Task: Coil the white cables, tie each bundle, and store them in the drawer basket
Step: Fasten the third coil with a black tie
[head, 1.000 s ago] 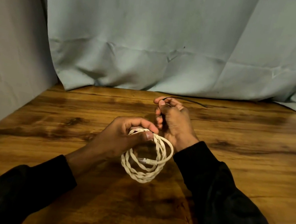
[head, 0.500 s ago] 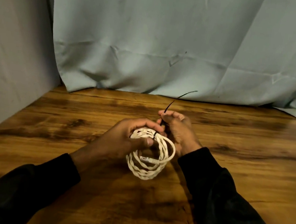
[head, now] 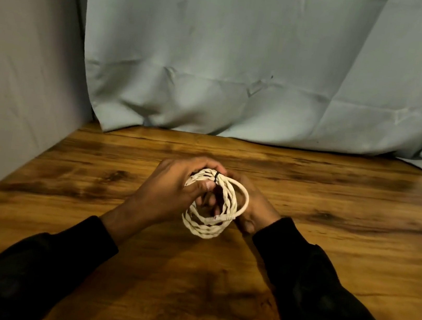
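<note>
Here we note a white cable bundle point(head: 213, 209) held up just above the desk point(head: 335, 200), a little below the centre of the frame. The cable is twisted, wound into a rough ring of several loops. A black tie point(head: 216, 175) circles the strands at the top of the ring, drawn in snug so the loops pinch together there. One plug end point(head: 221, 217) lies across the lower right part of the ring, pointing left.

Left hand point(head: 172, 189): comes in from the lower left, back of the hand toward us, fingers curled over the top left of the coil and thumb pressed against the strands just below the tie. It grips the bundle.

Right hand point(head: 254, 207): sits behind and to the right of the ring, mostly hidden by the loops. We see fingers point(head: 208, 200) showing through the middle of the ring and the heel of the hand at the ring's right edge. The fingers look curled round the far side of the coil near the tie, so we read it as holding the bundle too, though the exact grip is hidden.

Both arms wear dark sleeves point(head: 333, 301) running off the bottom corners of the frame.

Surroundings: the desk is brown wood with dark grain patches. A pale blue-green curtain point(head: 245, 69) hangs across the upper half of the frame, its hem resting on the far edge of the desk. A grey wall point(head: 19, 76) fills the upper left.
</note>
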